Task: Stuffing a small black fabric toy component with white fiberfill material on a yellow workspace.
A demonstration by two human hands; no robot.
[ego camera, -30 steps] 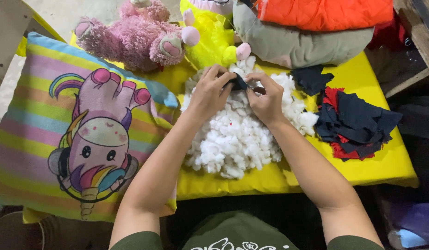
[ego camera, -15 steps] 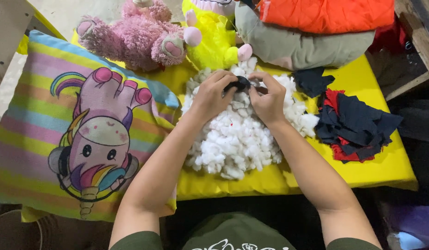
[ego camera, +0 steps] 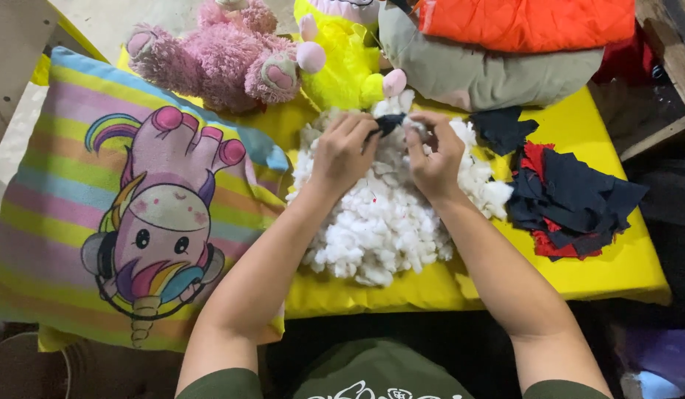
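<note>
your left hand (ego camera: pixel 344 151) and right hand (ego camera: pixel 434 157) meet over the stuffing (ego camera: pixel 387 222), a white heap on the yellow cloth (ego camera: pixel 601 262). both pinch a small dark scrap (ego camera: pixel 389 123) between the fingertips, held just above the far edge of the heap. no packages, labels or signs show. to your left lies a striped pillow (ego camera: pixel 62 222) with a cartoon unicorn, its corner touching the stuffing. beyond the heap sit a pink plush (ego camera: pixel 224 55) and a yellow plush (ego camera: pixel 339 66), side by side. a grey cushion (ego camera: pixel 490 74) lies behind your right hand, an orange quilted piece (ego camera: pixel 527 22) on top of it. to the right, near the stuffing, lie dark blue and red fabric scraps (ego camera: pixel 571 199). nothing blocks your hands.
</note>
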